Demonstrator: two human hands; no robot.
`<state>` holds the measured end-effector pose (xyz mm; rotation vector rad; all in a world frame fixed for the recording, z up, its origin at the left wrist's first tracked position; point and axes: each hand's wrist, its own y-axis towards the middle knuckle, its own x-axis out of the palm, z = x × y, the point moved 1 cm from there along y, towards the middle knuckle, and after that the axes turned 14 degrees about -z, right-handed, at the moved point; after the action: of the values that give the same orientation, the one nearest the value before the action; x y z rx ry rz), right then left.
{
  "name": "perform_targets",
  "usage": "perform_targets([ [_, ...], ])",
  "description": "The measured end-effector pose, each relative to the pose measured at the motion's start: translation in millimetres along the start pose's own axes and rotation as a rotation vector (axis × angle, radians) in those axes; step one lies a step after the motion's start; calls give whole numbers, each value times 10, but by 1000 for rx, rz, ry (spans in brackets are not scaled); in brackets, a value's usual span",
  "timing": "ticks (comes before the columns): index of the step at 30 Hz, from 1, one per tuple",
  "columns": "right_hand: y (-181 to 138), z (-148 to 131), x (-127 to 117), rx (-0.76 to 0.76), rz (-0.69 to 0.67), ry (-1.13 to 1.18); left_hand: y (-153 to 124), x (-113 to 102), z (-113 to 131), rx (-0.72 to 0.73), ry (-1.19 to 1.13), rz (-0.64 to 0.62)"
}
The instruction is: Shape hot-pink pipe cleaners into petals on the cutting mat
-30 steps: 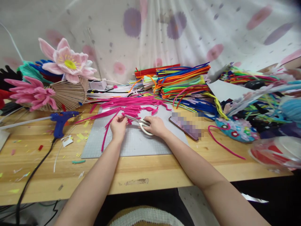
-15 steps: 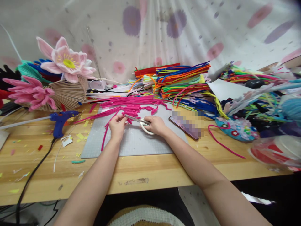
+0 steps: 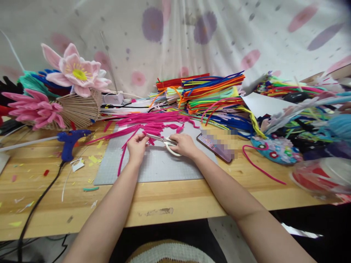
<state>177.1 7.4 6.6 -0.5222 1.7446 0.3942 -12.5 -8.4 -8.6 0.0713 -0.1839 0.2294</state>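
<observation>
My right hand point(image 3: 184, 145) is closed round the white handles of a pair of scissors point(image 3: 170, 146), whose blades point left. My left hand point(image 3: 137, 145) pinches a magenta pipe cleaner point(image 3: 144, 133) right at the blade tips; most of the piece is covered by my fingers. Beneath and behind the blades lies a heap of short magenta pipe cleaner pieces point(image 3: 153, 128). Longer magenta pipe cleaners point(image 3: 148, 117) are spread across the back of the grey cutting mat point(image 3: 164, 171). One magenta strand point(image 3: 121, 162) hangs down the mat left of my left wrist.
A blue glue gun point(image 3: 68, 144) with a black cord stands at left among scraps. Pipe cleaner flowers point(image 3: 78, 73) are behind it. A phone point(image 3: 214, 145) lies right of the mat. Bundles of coloured pipe cleaners point(image 3: 211, 91) are stacked at the back. A plastic-wrapped tub point(image 3: 320, 179) sits far right.
The scissors and my right hand have shifted very slightly to the right. My left hand keeps its pinch in nearly the same place. The phone's screen looks brighter.
</observation>
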Motion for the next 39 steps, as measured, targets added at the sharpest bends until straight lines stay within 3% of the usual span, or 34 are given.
perform_targets([
  [17, 11, 7, -8, 4, -22, -23, 30, -18, -4, 23, 45, -1],
  [24, 6, 82, -18, 7, -14, -23, 70, -48, -10, 34, 149, -82],
  [39, 20, 38, 3, 13, 6, -2, 84, -65, -26, 36, 89, -38],
])
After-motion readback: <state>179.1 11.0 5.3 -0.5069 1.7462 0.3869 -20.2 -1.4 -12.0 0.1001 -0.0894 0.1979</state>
